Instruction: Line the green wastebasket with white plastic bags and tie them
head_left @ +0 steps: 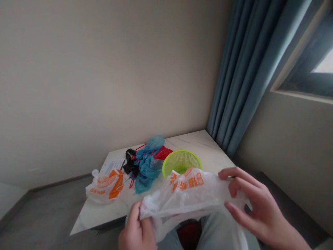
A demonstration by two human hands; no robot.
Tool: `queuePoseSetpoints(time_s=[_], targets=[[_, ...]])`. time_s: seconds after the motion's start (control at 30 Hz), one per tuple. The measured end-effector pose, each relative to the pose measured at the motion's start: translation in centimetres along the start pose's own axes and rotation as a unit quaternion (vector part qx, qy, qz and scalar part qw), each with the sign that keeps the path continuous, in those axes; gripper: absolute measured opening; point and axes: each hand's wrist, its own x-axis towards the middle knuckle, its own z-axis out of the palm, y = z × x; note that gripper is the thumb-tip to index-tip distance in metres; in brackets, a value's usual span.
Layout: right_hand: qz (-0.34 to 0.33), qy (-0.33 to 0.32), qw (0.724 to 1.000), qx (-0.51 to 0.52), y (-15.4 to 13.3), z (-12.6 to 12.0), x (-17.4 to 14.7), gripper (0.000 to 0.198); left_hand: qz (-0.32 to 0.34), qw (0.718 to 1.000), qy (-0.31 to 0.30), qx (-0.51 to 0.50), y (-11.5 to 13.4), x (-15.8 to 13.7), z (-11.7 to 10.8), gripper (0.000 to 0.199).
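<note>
Stretched out above my lap is a white plastic bag (208,198) with orange printing, crumpled and see-through in parts. My left hand (139,227) is closed around its left end, thumb pressed on the plastic. At the bag's right end, my right hand (256,205) has its fingers and thumb spread apart, touching the plastic without a visible pinch. Directly behind the bag stands a lime-green plastic basket (182,159), its lower front partly hidden.
On the marble-patterned table (101,217), a second orange-printed white bag (105,187) lies at the left edge. Blue bags (149,166), a red bag (163,152) and a black bag (131,166) are heaped behind. A blue curtain (244,69) hangs at the right corner.
</note>
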Motion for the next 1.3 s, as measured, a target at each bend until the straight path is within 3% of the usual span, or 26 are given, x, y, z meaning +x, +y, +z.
queuePoseSetpoints(time_s=[0.03, 0.13, 0.3, 0.4, 0.53, 0.7, 0.8, 0.87, 0.97, 1.1, 1.17, 1.3], targets=[[0.016, 0.009, 0.998, -0.062, 0.5, 0.1, 0.3, 0.021, 0.015, 0.999, 0.024, -0.018, 0.9, 0.7, 0.6, 0.030], [0.060, 0.049, 0.978, -0.191, 2.8, 1.4, 0.9, 0.057, 0.049, 0.996, 0.051, -0.057, 3.4, 2.9, 2.8, 0.031], [0.097, 0.069, 0.948, -0.294, 7.5, 4.6, 1.1, 0.085, 0.074, 0.991, 0.064, -0.096, 6.2, 6.4, 5.9, 0.029], [0.108, 0.107, 0.954, -0.259, 8.4, 5.6, 1.6, 0.068, 0.106, 0.981, 0.075, -0.144, 7.1, 7.8, 6.7, 0.023], [0.109, 0.196, 0.954, -0.198, 7.5, 5.6, 2.8, 0.040, 0.169, 0.961, 0.115, -0.184, 7.7, 8.2, 6.3, 0.020], [0.073, 0.258, 0.947, -0.178, 6.8, 5.4, 4.5, 0.035, 0.189, 0.944, 0.173, -0.210, 7.9, 8.1, 4.9, 0.016], [0.085, 0.245, 0.949, -0.177, 8.0, 6.0, 5.4, 0.034, 0.149, 0.969, 0.106, -0.166, 7.6, 8.6, 5.4, 0.018], [0.131, 0.182, 0.964, -0.141, 9.5, 7.0, 5.9, 0.034, 0.103, 0.991, 0.008, -0.080, 7.0, 9.1, 6.6, 0.022], [0.222, 0.082, 0.971, -0.038, 12.5, 9.0, 6.2, 0.035, 0.076, 0.989, -0.122, 0.024, 5.7, 9.8, 8.6, 0.032], [0.235, 0.075, 0.969, -0.020, 16.0, 11.7, 6.0, 0.060, 0.176, 0.973, -0.145, 0.045, 4.2, 10.4, 10.7, 0.035], [0.230, 0.052, 0.970, -0.059, 17.2, 12.6, 5.9, 0.058, 0.212, 0.964, -0.148, 0.060, 3.9, 10.8, 11.5, 0.040], [0.237, -0.004, 0.949, -0.205, 18.8, 13.5, 6.2, 0.042, 0.210, 0.947, -0.173, 0.168, 3.7, 12.3, 13.4, 0.044]])
